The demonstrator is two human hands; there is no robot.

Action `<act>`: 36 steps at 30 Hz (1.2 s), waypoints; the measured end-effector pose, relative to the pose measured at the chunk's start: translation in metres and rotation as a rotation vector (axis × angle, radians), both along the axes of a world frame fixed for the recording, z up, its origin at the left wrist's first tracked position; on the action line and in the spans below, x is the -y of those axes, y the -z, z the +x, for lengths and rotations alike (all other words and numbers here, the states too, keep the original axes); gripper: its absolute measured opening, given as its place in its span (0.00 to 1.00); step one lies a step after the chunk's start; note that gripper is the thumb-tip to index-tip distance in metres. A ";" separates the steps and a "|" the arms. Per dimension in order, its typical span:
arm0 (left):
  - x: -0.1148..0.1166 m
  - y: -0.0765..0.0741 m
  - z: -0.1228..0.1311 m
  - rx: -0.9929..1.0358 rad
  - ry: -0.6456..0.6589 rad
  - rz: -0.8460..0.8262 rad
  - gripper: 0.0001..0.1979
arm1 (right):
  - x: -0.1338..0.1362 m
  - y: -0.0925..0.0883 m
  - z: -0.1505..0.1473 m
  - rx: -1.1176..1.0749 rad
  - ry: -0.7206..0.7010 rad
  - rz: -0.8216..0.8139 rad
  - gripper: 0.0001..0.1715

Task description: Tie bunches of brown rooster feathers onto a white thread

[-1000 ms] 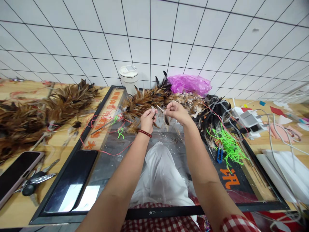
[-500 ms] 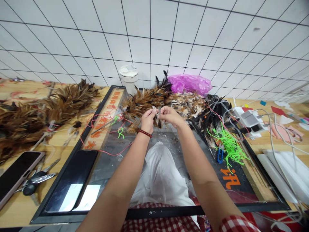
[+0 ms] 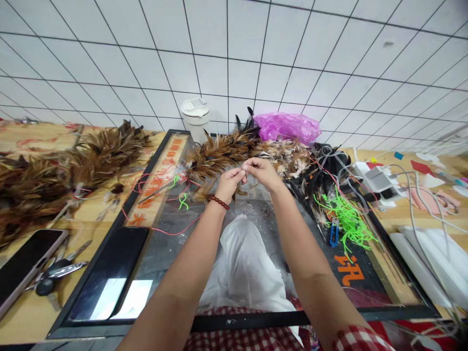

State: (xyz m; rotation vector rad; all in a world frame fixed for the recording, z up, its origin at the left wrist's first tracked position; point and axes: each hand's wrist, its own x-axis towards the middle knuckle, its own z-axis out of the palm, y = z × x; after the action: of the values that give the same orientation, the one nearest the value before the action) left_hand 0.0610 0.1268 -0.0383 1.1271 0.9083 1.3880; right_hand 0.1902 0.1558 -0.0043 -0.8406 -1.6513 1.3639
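Note:
My left hand point(image 3: 230, 183), with a beaded bracelet at its wrist, is closed in a pinch over the dark board point(image 3: 175, 263). My right hand point(image 3: 262, 172) pinches too, its fingertips meeting those of the left. Whatever lies between the fingers is hidden or too small to name. Just behind the hands is a brown feather bundle point(image 3: 215, 155). Paler loose feathers point(image 3: 283, 155) spread beyond the right hand, and black feathers point(image 3: 310, 187) lie farther right. Below the hands, a white plastic bag point(image 3: 244, 263) rises in a peak at the board's front.
A lidded cup point(image 3: 196, 119) and a purple plastic bag point(image 3: 288, 126) stand by the tiled wall. Green strings point(image 3: 347, 219) and blue snips point(image 3: 334, 232) lie right. Phones point(image 3: 109, 273), keys point(image 3: 60, 270) and more brown feathers point(image 3: 73, 175) are left. White cables run along the right side.
My fingertips have come together from slightly apart. The right hand has shifted a little left and up. Pale and dark feather bits that showed at the fingers are now mostly hidden.

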 end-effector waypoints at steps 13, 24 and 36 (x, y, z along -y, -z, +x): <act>-0.009 0.010 -0.004 0.256 -0.256 -0.075 0.13 | -0.008 0.010 0.016 1.026 -0.004 0.234 0.14; -0.008 0.008 -0.005 0.355 -0.208 -0.123 0.12 | -0.009 -0.007 0.016 -0.063 0.244 -0.233 0.12; -0.007 0.008 -0.004 0.305 -0.220 -0.145 0.12 | -0.005 -0.007 0.032 0.720 0.093 0.000 0.09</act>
State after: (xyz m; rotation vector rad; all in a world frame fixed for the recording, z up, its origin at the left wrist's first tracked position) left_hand 0.0569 0.1341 -0.0463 0.6972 0.9126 1.5932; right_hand 0.2220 0.1612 0.0029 -1.5078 -2.0997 1.0484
